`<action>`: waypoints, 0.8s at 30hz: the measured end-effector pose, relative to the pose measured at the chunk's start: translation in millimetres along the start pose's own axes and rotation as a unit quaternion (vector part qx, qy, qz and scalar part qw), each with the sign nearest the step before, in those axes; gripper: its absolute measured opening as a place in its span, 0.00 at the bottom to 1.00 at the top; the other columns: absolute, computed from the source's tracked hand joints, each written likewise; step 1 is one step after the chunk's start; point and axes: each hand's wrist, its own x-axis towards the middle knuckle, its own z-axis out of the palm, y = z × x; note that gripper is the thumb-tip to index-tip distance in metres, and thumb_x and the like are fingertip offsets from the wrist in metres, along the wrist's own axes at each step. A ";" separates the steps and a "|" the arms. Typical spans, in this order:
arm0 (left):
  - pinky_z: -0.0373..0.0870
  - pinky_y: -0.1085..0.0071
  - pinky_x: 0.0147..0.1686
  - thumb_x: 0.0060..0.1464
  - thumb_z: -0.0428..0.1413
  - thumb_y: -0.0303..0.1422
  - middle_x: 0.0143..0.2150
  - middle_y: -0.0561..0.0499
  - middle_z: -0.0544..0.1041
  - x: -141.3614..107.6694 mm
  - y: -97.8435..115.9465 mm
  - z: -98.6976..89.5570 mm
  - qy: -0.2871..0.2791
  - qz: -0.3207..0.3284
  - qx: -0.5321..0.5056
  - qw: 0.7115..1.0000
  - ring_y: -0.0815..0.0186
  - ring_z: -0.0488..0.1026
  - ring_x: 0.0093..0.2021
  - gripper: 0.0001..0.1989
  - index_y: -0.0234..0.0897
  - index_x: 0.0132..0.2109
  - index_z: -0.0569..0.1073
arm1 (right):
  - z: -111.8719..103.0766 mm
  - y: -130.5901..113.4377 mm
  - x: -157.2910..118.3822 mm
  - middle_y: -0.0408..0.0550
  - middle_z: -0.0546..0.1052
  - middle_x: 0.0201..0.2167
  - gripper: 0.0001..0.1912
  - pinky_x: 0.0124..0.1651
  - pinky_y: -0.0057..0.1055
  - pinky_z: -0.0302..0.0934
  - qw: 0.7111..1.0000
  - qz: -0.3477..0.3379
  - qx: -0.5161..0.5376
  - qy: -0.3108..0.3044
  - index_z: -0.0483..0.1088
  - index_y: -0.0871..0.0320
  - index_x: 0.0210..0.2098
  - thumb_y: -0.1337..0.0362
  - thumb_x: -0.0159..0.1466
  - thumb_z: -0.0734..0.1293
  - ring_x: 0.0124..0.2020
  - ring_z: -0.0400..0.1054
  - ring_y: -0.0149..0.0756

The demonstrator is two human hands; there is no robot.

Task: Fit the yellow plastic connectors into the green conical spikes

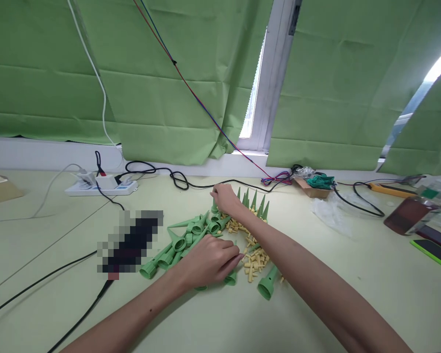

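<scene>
Green plastic cones (178,241) lie in a heap on the pale table, left of centre. Small yellow pegs (255,260) are scattered to the right of them. Several green cones (254,200) stand upright in a group behind the pegs. My right hand (226,198) reaches across to the back of the heap, its fingers closed at the top of a green cone. My left hand (215,260) is closed in front of the heap, fingertips pinched near the yellow pegs; what it holds, if anything, is hidden. A single green cone (266,287) lies near my right forearm.
A power strip (101,187) and black cables lie at the back left, with a blurred dark object (132,242) nearer. At the back right are a small cardboard box (312,188), plastic film (330,213), a dark red bottle (411,214) and a green-edged phone (435,252).
</scene>
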 end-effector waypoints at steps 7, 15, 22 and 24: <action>0.47 0.67 0.21 0.66 0.44 0.31 0.19 0.54 0.64 0.7 0.2 -0.4 0.004 0.000 -0.004 1.000 0.70 0.58 0.18 0.19 0.37 0.25 0.64 | 3.8 2.6 3.6 0.43 0.61 0.18 0.18 0.23 0.30 0.47 1.000 -0.001 -0.004 -0.008 0.55 0.53 0.23 0.68 0.68 0.62 0.19 0.55 0.35; 0.48 0.68 0.22 0.66 0.44 0.31 0.20 0.53 0.66 -0.7 -1.6 1.3 -0.016 -0.003 0.011 1.000 0.69 0.60 0.19 0.19 0.36 0.26 0.65 | 5.4 4.9 5.7 0.49 0.68 0.24 0.10 0.26 0.31 0.50 1.000 0.003 -0.016 -0.015 0.65 0.58 0.29 0.70 0.68 0.60 0.23 0.60 0.37; 0.48 0.68 0.22 0.66 0.44 0.31 0.20 0.54 0.66 -0.3 -1.9 0.0 -0.020 -0.004 0.013 1.000 0.70 0.60 0.19 0.19 0.36 0.25 0.65 | -1.7 -1.7 -6.6 0.54 0.72 0.30 0.11 0.23 0.30 0.50 1.000 0.014 -0.013 0.001 0.62 0.64 0.50 0.68 0.69 0.60 0.21 0.62 0.36; 0.48 0.68 0.22 0.66 0.44 0.31 0.20 0.54 0.67 -0.1 -1.9 -0.4 -0.016 0.000 0.018 1.000 0.70 0.60 0.19 0.19 0.36 0.25 0.66 | -5.8 -5.4 -14.0 0.52 0.72 0.29 0.14 0.24 0.29 0.50 1.000 0.007 -0.017 0.012 0.58 0.64 0.55 0.68 0.70 0.59 0.22 0.63 0.37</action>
